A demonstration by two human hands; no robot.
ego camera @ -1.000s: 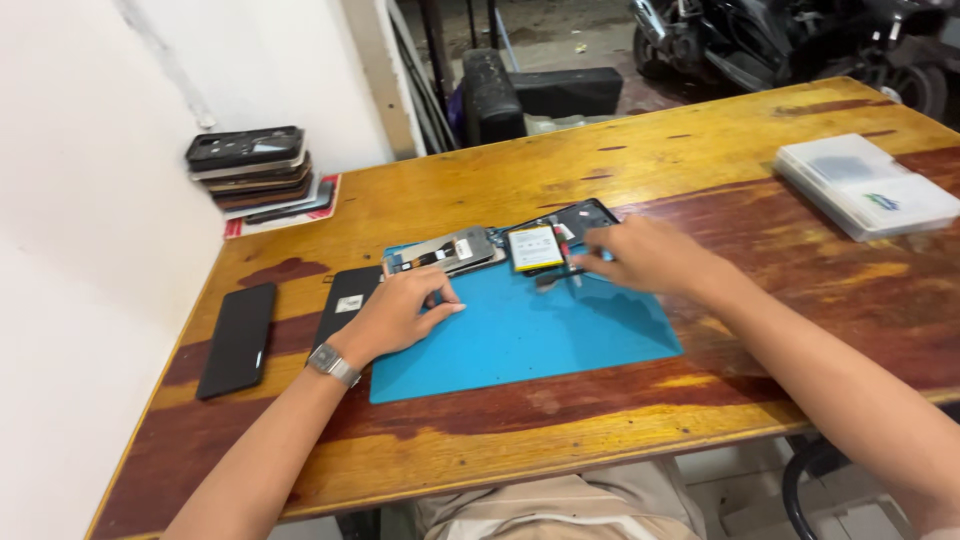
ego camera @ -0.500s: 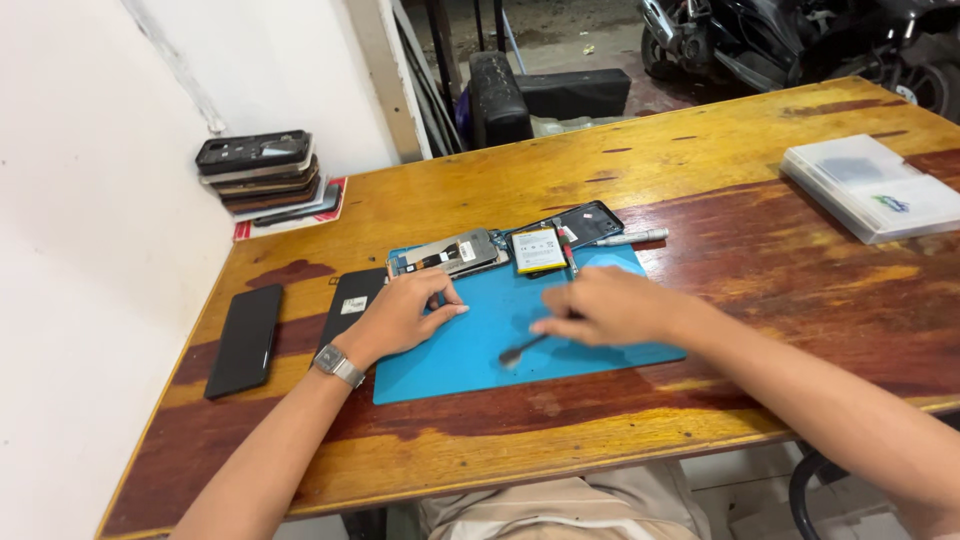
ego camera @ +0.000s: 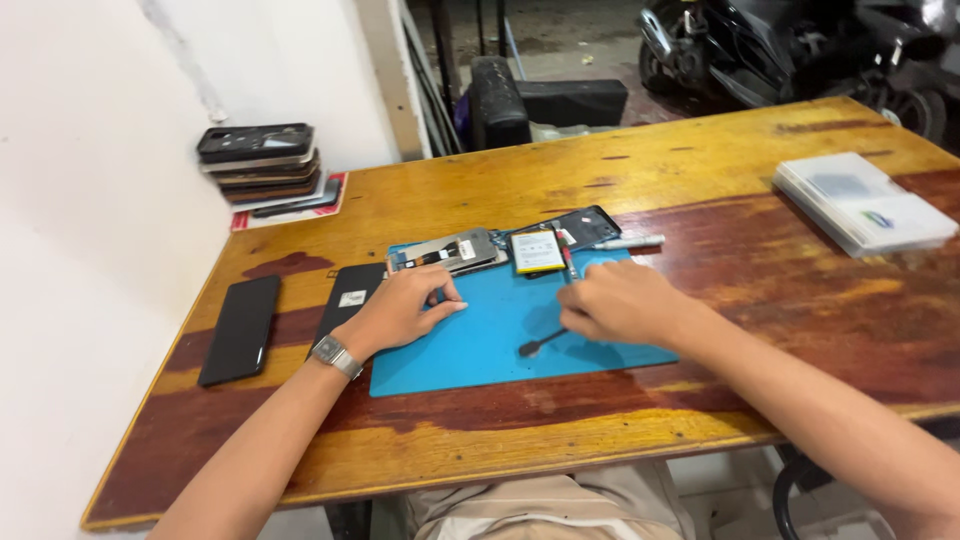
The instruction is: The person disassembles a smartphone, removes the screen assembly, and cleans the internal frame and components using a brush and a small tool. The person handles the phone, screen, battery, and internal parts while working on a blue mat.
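Note:
A blue work mat (ego camera: pixel 470 350) lies on the wooden table (ego camera: pixel 700 180). At the mat's far edge rests an opened phone: a grey frame (ego camera: pixel 445 252), a yellow-labelled battery (ego camera: pixel 537 252) and a dark back cover (ego camera: pixel 585 225). My left hand (ego camera: pixel 400 310), with a wristwatch, rests palm down on the mat just below the grey frame, fingers spread. My right hand (ego camera: pixel 625 300) is closed around a thin black tool (ego camera: pixel 540 344) whose tip points left on the mat.
A silver pen-like tool (ego camera: pixel 625 242) lies right of the back cover. Two dark phones (ego camera: pixel 240 328) (ego camera: pixel 348 296) lie left of the mat. A stack of phone parts (ego camera: pixel 258 160) sits far left, a white flat box (ego camera: pixel 862 202) far right.
My right hand has drawn back from the phone parts toward me and now holds the thin black tool over the mat. My left hand stayed in place.

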